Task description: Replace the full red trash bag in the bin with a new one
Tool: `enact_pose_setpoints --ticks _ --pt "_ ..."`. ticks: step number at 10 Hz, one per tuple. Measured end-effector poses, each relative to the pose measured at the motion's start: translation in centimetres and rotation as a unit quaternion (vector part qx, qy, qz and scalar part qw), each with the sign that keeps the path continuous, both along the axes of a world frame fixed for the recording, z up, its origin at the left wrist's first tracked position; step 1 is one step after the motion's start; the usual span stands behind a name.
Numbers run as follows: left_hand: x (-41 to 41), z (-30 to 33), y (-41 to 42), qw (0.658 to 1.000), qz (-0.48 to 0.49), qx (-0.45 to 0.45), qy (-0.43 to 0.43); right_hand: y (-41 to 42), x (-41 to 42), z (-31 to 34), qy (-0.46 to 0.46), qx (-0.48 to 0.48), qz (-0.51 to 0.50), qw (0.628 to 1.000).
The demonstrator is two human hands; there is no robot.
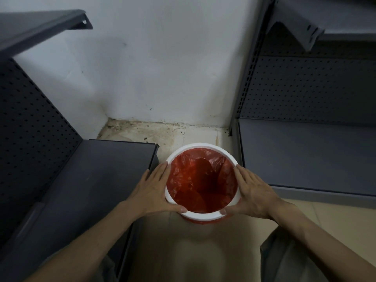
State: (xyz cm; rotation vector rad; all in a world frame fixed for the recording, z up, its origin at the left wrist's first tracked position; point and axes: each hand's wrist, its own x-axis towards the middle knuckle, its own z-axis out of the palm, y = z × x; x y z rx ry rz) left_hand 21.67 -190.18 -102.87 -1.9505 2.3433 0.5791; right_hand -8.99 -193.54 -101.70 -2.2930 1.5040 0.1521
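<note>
A round bin with a white rim ring (200, 146) stands on the floor between two shelf units. A red trash bag (201, 180) lines its inside and looks empty; a strip of red plastic shows under the rim at the near side. My left hand (154, 190) lies flat on the left side of the rim, thumb on the near edge. My right hand (251, 192) presses the right side the same way. Both hands clasp the rim ring from outside.
A dark grey metal shelf unit (85, 180) with a perforated back stands close on the left. Another grey shelf unit (305, 155) stands on the right. A white wall (162, 68) and dirty floor corner lie behind the bin. My grey trouser knees show at the bottom.
</note>
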Motion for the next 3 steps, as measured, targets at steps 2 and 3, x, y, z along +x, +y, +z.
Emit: enact_pose_setpoints --ticks 2,3 --pt "-0.1 0.4 -0.2 1.0 -0.009 -0.011 -0.025 -0.5 0.1 0.8 0.004 -0.007 0.021 1.0" --pt "-0.7 1.7 -1.5 0.999 0.03 -0.012 0.03 -1.4 -0.1 2.2 -0.036 -0.018 -0.015 0.999"
